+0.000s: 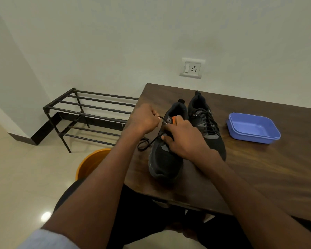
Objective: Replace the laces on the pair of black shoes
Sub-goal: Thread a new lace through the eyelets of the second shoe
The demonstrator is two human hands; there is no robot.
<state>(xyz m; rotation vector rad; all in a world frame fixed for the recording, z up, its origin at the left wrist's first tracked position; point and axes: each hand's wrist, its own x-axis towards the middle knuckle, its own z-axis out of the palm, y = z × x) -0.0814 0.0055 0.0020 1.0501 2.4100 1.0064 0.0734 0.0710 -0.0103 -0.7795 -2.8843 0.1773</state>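
While the right hand (pixel 184 139) presses and grips the near black shoe (pixel 166 155) on the table (pixel 258 168) to steady it, the left hand (pixel 144 119) pinches its black lace (pixel 152 141), apparently drawing it through an eyelet; the second shoe (pixel 207 123) stands laced alongside.

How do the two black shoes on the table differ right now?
The left shoe is being handled: the left hand pinches its black lace while the right hand rests on it. The right shoe stands untouched, fully laced. The left shoe sits nearer the table edge; the right shoe lies farther back. Both are black and point toward the person.
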